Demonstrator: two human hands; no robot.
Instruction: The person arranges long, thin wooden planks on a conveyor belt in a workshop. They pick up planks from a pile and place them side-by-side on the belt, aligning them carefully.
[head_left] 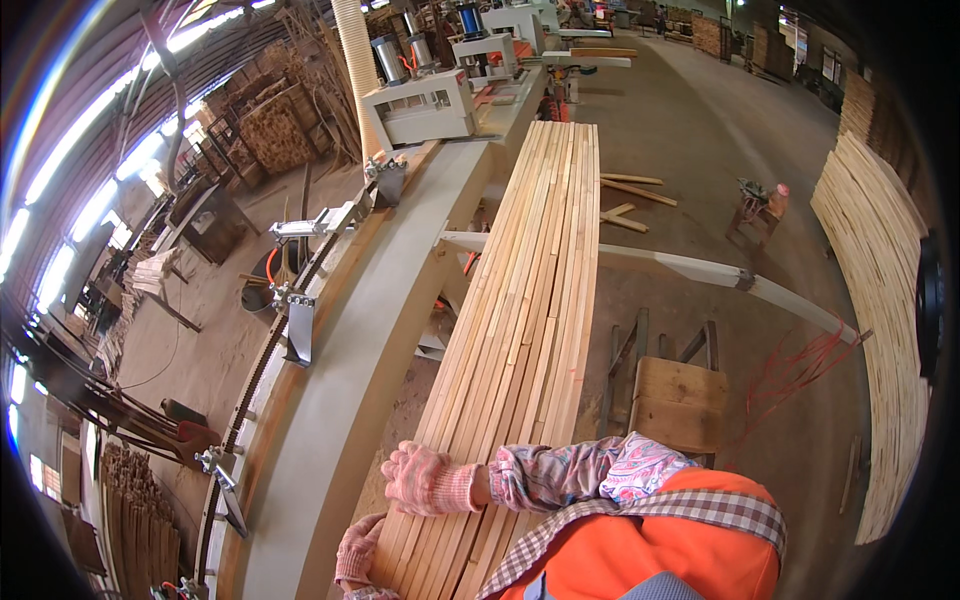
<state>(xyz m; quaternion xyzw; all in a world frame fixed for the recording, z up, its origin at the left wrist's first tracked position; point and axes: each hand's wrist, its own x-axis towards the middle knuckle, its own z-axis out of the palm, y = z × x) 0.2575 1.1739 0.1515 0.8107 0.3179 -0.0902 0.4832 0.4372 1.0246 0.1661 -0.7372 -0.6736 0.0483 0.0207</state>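
A: Here we are, 2 pink-gloved hands at the near end of a long run of pale wooden strips (520, 340)! Where's that wood lying?

B: Side by side in a long band, right of the grey machine bed (350, 340), crossing over the pale crossbar (690, 265) and stretching away up the hall.

A: And the right hand (430, 480)?

B: Laid across the near strips at their left edge, its grip well curled, fingers bent at the border. Whether it has firm hold of any strip, I can't tell!

A: The left hand (358, 550)?

B: Lower down, against that same edge, fingers bent toward the wood. Part of it is hidden, so how far open that grip is, or what it holds, I can't say.

A: Round the sides?

B: A wooden seat (680, 405) stands to the right of the strips, red cord (800, 375) hangs near the crossbar's far-right end, and loose wood pieces (640, 190) lie on the floor just beyond the crossbar. Far right, a tall stack of boards (880, 330)!
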